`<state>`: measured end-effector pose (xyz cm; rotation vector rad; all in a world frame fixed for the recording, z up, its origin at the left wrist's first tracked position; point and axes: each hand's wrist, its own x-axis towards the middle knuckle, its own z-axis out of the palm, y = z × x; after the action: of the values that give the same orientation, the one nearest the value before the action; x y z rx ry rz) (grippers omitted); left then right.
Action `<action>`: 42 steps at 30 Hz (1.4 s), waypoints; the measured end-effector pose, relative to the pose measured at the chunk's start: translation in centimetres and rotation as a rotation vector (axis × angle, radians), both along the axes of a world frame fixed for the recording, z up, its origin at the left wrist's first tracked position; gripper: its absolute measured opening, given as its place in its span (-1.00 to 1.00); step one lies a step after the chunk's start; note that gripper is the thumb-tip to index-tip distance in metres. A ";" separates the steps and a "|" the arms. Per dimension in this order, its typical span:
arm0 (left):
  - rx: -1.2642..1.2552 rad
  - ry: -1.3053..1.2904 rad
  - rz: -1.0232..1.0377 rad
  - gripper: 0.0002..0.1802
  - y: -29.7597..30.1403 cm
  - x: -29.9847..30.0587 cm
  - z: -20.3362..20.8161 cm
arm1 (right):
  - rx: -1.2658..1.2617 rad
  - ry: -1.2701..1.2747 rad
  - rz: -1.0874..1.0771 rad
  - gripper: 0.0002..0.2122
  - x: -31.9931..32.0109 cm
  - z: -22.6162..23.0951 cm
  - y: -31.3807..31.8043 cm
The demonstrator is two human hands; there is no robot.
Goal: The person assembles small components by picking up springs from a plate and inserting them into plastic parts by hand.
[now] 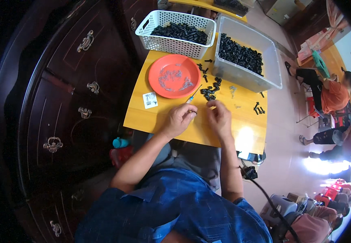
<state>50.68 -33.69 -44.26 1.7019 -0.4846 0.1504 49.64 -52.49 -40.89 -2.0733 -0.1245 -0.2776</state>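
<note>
A smooth, yellow, wood-toned tabletop (151, 119) carries two containers along its far side: a white, rectangular, perforated plastic basket (175, 45) at 11 o'clock and a translucent, rectangular plastic bin (244, 80) between 1 and 2. At 10 o'clock lies a round, orange-red plate (159, 67), with a white, square printed label (150, 100) just beside it at 9. Near the middle sits a loose cluster of small black parts (210, 94) — with scattered small pale pieces (232, 90) toward 3 o'clock and a few elongated black pieces (259, 108) farther out, just past 3.
</note>
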 end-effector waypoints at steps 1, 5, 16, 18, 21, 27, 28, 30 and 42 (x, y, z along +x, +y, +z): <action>-0.011 0.002 -0.007 -0.87 -0.1 0.0 -0.1 | -0.071 -0.063 -0.069 -0.85 1.1 0.3 -0.9; -0.001 0.072 -0.003 -0.90 0.1 0.0 -0.3 | -0.202 -0.166 -0.181 -0.87 5.3 0.5 -3.6; -0.038 0.035 0.004 -0.93 -0.3 0.0 -1.0 | -0.365 -0.131 -0.137 -0.84 9.1 -1.8 -4.8; -0.002 0.060 0.014 -0.94 -0.2 0.0 -1.0 | -0.400 -0.135 -0.150 -0.85 9.3 -1.9 -4.9; 0.018 0.085 0.012 -0.95 -0.2 0.2 -1.0 | -0.435 -0.137 -0.157 -0.85 9.4 -1.9 -4.9; 0.023 0.078 0.020 -0.95 -0.1 -0.1 -0.4 | -0.472 -0.131 -0.178 -0.85 9.2 -2.1 -4.6; 0.014 0.098 0.018 -0.95 -0.1 -0.1 -0.3 | -0.470 -0.153 -0.180 -0.84 9.1 -2.1 -4.6; 0.055 0.112 -0.002 -0.95 0.2 -0.1 -0.2 | -0.464 -0.178 -0.178 -0.84 8.6 -2.0 -4.8; 0.053 0.107 -0.024 -0.84 0.1 -0.3 -0.4 | 0.370 0.006 -0.202 -0.88 2.9 -1.1 -1.9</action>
<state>50.34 -33.54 -44.65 1.7451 -0.4327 0.0294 52.49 -54.40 -42.00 -1.7192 0.1328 -0.3869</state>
